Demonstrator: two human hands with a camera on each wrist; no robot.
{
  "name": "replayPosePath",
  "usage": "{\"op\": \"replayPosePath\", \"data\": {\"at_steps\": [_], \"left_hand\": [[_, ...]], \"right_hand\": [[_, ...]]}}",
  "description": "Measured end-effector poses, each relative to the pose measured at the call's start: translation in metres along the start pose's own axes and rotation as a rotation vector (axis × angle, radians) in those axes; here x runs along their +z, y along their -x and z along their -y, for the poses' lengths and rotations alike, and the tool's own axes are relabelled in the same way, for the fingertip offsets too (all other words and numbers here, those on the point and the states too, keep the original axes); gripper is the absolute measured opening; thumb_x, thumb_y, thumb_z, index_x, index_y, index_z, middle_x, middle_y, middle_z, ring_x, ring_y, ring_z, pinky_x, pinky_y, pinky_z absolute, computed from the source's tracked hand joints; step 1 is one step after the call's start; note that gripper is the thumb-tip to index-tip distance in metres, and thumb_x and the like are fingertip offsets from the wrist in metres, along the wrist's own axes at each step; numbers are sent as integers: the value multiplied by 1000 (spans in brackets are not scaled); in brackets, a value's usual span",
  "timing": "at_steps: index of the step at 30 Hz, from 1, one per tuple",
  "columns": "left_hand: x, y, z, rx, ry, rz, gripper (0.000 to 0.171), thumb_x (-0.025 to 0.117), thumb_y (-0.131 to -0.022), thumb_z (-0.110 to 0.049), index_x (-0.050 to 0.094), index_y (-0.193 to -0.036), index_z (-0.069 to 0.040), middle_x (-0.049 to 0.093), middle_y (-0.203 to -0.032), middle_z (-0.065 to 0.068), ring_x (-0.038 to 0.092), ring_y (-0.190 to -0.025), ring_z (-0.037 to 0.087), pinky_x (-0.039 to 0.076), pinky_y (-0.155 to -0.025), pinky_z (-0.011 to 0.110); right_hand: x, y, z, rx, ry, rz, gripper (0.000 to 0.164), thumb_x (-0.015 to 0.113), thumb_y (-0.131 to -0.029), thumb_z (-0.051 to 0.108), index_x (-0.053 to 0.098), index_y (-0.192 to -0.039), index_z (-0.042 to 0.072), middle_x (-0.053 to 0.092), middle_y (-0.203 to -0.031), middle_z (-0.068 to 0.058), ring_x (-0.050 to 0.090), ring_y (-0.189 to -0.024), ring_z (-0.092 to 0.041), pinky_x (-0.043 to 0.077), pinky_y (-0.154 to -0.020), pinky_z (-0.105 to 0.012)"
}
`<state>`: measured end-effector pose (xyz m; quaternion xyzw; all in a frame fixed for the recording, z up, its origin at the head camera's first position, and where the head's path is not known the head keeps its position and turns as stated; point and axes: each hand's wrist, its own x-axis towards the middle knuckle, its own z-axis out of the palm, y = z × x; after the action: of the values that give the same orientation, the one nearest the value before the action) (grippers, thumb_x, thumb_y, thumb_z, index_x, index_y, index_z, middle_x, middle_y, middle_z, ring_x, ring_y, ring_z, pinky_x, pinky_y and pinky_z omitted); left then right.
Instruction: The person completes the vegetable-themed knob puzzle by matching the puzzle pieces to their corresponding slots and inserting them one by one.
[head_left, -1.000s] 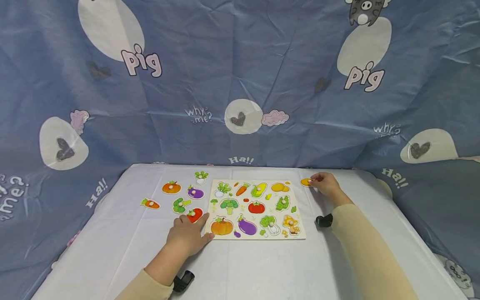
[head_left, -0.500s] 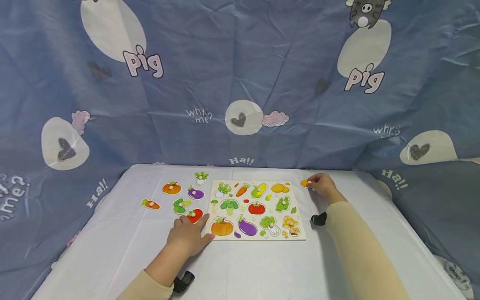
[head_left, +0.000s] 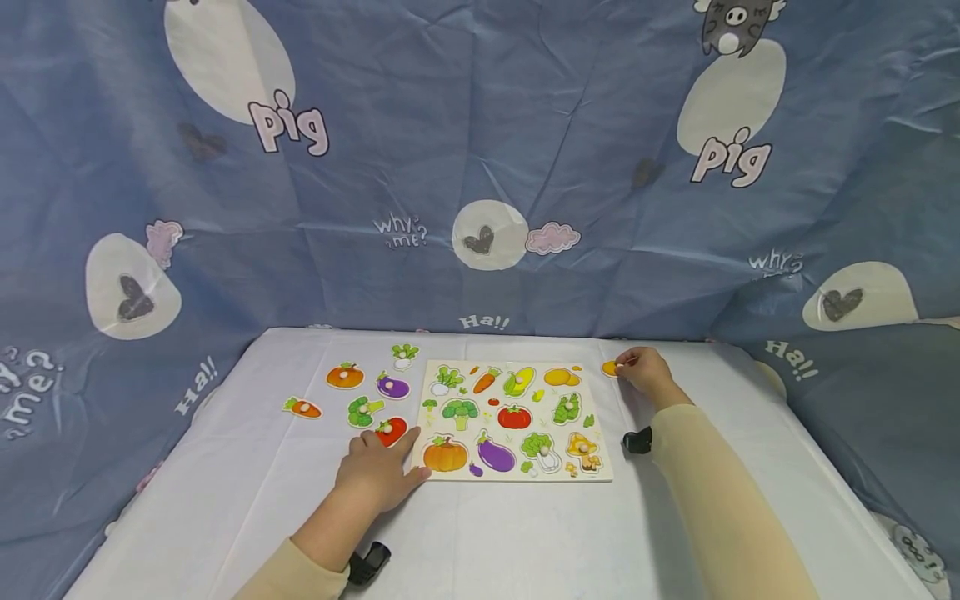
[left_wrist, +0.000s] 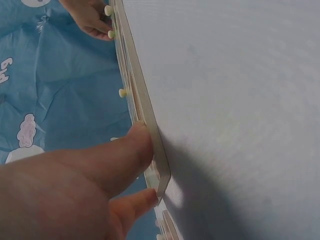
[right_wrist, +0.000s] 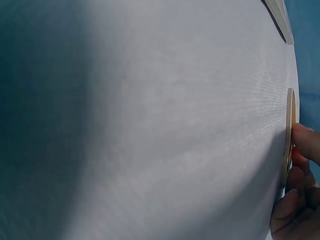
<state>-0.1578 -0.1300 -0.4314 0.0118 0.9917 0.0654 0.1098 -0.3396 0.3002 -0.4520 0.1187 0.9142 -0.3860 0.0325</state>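
Note:
On the white table lies a wooden vegetable puzzle board (head_left: 480, 433). My left hand (head_left: 375, 473) rests at its lower left corner with fingers spread; in the left wrist view the thumb (left_wrist: 137, 145) presses on the board's edge and a finger touches near the corner. Right of the board, my right hand (head_left: 647, 375) pinches a yellow-orange knobbed puzzle piece (head_left: 610, 368), partly hidden by the fingers. The right wrist view shows that piece (right_wrist: 289, 115) edge-on, low over the cloth. Beside the left fingers lies a tomato piece (head_left: 391, 430).
Loose pieces lie left of the board: a pumpkin (head_left: 345, 376), an eggplant (head_left: 393, 385), a broccoli (head_left: 364, 411), a carrot (head_left: 303, 407) and a radish (head_left: 404, 357). Cabbage (head_left: 541, 452) and mushroom (head_left: 583, 450) pieces sit in the board. A blue printed curtain (head_left: 390, 283) hangs behind.
The right wrist and forearm have shifted slightly left, while the fingers stay at the yellow-orange piece. My left hand stays at the board's corner.

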Motion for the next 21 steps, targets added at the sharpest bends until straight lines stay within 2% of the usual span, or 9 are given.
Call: {"op": "replayPosePath", "data": {"at_steps": [6, 21], "left_hand": [[2, -1, 0, -3, 10, -9, 74, 71, -87, -52, 48, -150, -21, 41, -130, 44, 43, -111, 50, 48, -91, 60], [0, 2, 0, 1, 19, -13, 73, 70, -88, -52, 48, -150, -21, 40, -131, 45, 43, -112, 51, 47, -92, 60]], "right_hand": [[0, 2, 1, 9, 16, 8, 12, 64, -96, 5, 64, -106, -2, 60, -107, -19, 54, -94, -29, 48, -77, -33], [-5, 16, 1, -77, 36, 36, 16, 65, -97, 9, 65, -108, -2, 62, -104, -17, 55, -90, -26, 48, -73, -32]]}}
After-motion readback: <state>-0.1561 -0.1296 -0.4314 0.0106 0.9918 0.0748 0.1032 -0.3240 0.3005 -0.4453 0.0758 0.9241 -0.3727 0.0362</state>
